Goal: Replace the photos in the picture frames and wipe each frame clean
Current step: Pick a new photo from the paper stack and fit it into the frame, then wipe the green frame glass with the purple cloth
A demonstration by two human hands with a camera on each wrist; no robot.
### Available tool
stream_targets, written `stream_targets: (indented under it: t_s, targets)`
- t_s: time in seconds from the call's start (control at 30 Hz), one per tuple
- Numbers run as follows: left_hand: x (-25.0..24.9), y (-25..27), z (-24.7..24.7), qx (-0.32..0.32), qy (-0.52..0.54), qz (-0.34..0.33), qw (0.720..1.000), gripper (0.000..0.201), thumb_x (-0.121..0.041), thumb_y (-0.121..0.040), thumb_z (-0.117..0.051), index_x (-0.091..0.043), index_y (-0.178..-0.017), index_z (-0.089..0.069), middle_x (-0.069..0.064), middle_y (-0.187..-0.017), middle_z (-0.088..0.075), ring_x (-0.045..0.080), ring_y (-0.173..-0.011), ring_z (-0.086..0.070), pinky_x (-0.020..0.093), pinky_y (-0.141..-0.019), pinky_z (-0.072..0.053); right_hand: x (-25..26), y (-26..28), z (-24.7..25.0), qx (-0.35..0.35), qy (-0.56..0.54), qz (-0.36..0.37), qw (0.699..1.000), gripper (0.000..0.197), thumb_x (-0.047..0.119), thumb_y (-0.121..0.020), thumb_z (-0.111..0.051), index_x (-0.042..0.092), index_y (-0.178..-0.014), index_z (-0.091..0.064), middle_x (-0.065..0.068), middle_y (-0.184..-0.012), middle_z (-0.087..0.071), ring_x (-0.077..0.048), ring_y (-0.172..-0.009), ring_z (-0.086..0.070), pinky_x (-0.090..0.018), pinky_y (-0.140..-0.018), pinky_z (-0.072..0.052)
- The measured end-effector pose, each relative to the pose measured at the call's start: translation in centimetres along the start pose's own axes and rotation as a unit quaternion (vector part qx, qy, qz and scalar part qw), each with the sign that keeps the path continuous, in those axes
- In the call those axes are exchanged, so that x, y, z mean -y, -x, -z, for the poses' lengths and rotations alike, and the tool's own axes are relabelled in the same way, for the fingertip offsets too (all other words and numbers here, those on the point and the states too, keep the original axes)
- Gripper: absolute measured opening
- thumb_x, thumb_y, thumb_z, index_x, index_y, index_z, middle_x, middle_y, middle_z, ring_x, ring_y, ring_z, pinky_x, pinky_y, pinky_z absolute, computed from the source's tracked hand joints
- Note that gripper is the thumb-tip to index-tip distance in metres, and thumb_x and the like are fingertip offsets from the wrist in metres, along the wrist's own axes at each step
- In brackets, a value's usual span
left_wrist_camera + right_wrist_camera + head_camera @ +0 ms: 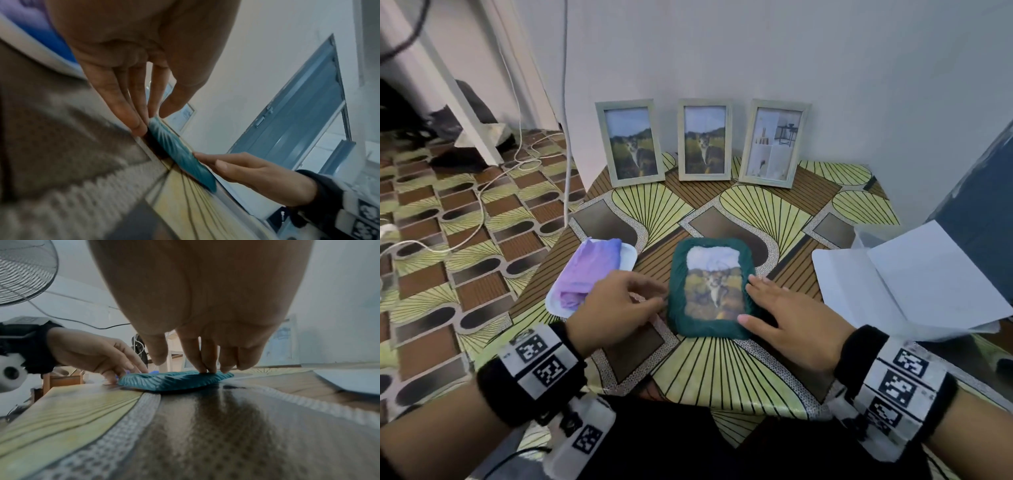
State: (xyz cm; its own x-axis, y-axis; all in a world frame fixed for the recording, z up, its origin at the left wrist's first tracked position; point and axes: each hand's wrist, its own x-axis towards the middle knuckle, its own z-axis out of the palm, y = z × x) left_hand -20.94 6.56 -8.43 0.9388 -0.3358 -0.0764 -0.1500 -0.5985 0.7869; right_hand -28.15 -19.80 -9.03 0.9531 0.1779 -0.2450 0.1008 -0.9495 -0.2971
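Note:
A dark green fuzzy frame (677, 274) lies flat on the patterned table (722, 363) with a cat photo (714, 291) in it. My left hand (619, 298) is at the frame's left edge, fingertips touching it, fingers fairly straight. My right hand (780, 315) lies flat, its fingers pressing on the frame's right border. The left wrist view shows the frame (180, 152) edge-on between the left hand (144, 97) and the right hand (246, 168). In the right wrist view the right hand's fingertips (205, 368) press on the frame (174, 381).
Three pale frames lean on the wall: two with cat photos (630, 144) (704, 140), one with an interior print (774, 144). A purple cloth (589, 270) lies on a white tray (628, 255) at left. White paper sheets (914, 284) lie at right. Cables (482, 192) cross the floor.

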Motion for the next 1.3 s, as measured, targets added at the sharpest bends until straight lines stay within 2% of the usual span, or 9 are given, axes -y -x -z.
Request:
stream_targets:
  t_s: [0.2, 0.43, 0.57, 0.63, 0.73, 0.9, 1.1, 1.23, 1.3]
  targets:
    - [0.3, -0.6, 4.9, -0.126, -0.27, -0.124, 0.946, 0.029, -0.014, -0.083, -0.067, -0.02, -0.111, -0.072, -0.003, -0.102, -0.066, 0.014, -0.088, -0.059, 0.035, -0.082, -0.05, 0.8, 0.0, 0.2, -0.028, 0.049, -0.009, 0.998, 0.068, 0.059, -0.098, -0.03, 0.02, -0.153, -0.024, 0.005, -0.163, -0.014, -0.01, -0.147, -0.022, -0.034, -0.118, -0.027]
    - [2.1, -0.6, 8.6, -0.199, -0.187, -0.163, 0.948, 0.02, -0.014, -0.082, -0.069, -0.024, -0.098, -0.076, -0.006, -0.092, -0.067, 0.005, -0.074, -0.06, 0.031, -0.069, -0.052, 1.9, -0.2, 0.6, -0.048, 0.086, -0.025, 0.995, 0.056, 0.059, -0.097, -0.032, 0.025, -0.142, -0.041, 0.006, -0.16, -0.024, -0.015, -0.132, -0.048, -0.032, -0.099, -0.047]
    - [3.4, -1.0, 9.1, -0.058, -0.326, -0.102, 0.938, 0.047, -0.04, -0.09, -0.062, -0.019, -0.132, -0.059, 0.003, -0.137, -0.058, 0.016, -0.112, -0.057, 0.035, -0.099, -0.044, 2.1, -0.3, 0.8, -0.044, 0.102, -0.031, 0.993, 0.054, 0.061, -0.096, -0.031, 0.028, -0.137, -0.045, 0.008, -0.159, -0.026, -0.016, -0.122, -0.056, -0.031, -0.093, -0.048]
    - [4.1, -0.9, 8.4, 0.064, -0.375, -0.046, 0.924, 0.07, -0.054, -0.093, -0.052, -0.017, -0.15, -0.035, 0.004, -0.159, -0.029, 0.016, -0.144, -0.03, 0.033, -0.118, -0.023, 2.2, -0.3, 0.8, -0.041, 0.106, -0.034, 0.993, 0.054, 0.061, -0.096, -0.03, 0.028, -0.135, -0.047, 0.008, -0.159, -0.027, -0.016, -0.119, -0.058, -0.029, -0.09, -0.049]
    - [5.1, -0.7, 7.1, 0.131, -0.384, -0.02, 0.914, 0.077, -0.057, -0.096, -0.042, -0.019, -0.156, -0.015, 0.004, -0.163, -0.005, 0.014, -0.15, -0.008, 0.03, -0.121, -0.014, 2.3, -0.3, 0.7, -0.041, 0.095, -0.04, 0.994, 0.053, 0.061, -0.096, -0.033, 0.028, -0.136, -0.047, 0.008, -0.159, -0.028, -0.017, -0.118, -0.059, -0.028, -0.09, -0.048]
    - [5.2, -1.2, 7.4, 0.07, -0.364, -0.051, 0.927, 0.053, -0.025, -0.099, -0.049, -0.018, -0.15, -0.036, 0.009, -0.152, -0.041, 0.025, -0.136, -0.044, 0.028, -0.108, -0.034, 2.4, -0.4, 0.4, -0.044, 0.07, -0.052, 0.995, 0.051, 0.058, -0.096, -0.037, 0.025, -0.132, -0.05, 0.004, -0.153, -0.041, -0.02, -0.108, -0.062, -0.028, -0.082, -0.047]
    - [2.3, -0.7, 7.2, -0.058, -0.256, -0.135, 0.955, 0.032, -0.007, -0.092, -0.052, -0.014, -0.121, -0.065, 0.005, -0.102, -0.072, 0.026, -0.089, -0.066, 0.025, -0.074, -0.045, 1.9, -0.4, 0.6, -0.077, -0.025, -0.047, 0.996, 0.039, 0.054, -0.095, -0.043, 0.028, -0.12, -0.057, 0.004, -0.091, -0.069, -0.012, -0.078, -0.06, -0.029, -0.07, -0.048]
    - [-1.6, -1.0, 4.9, -0.046, -0.188, -0.194, 0.962, 0.022, -0.017, -0.094, -0.05, -0.022, -0.11, -0.065, 0.002, -0.092, -0.07, 0.024, -0.08, -0.062, 0.036, -0.074, -0.051, 0.9, -0.4, 0.7, -0.078, -0.076, -0.036, 0.993, 0.044, 0.054, -0.095, -0.046, 0.03, -0.13, -0.057, 0.006, -0.122, -0.068, -0.012, -0.101, -0.062, -0.029, -0.087, -0.048]
    - [-3.2, -1.7, 3.3, -0.038, -0.208, -0.204, 0.956, 0.019, -0.022, -0.094, -0.049, -0.024, -0.106, -0.063, 0.001, -0.089, -0.068, 0.019, -0.075, -0.055, 0.02, -0.071, -0.047, 0.4, -0.5, 0.7, -0.071, -0.084, -0.033, 0.993, 0.049, 0.054, -0.095, -0.047, 0.029, -0.136, -0.054, 0.013, -0.142, -0.053, -0.013, -0.12, -0.057, -0.029, -0.101, -0.043]
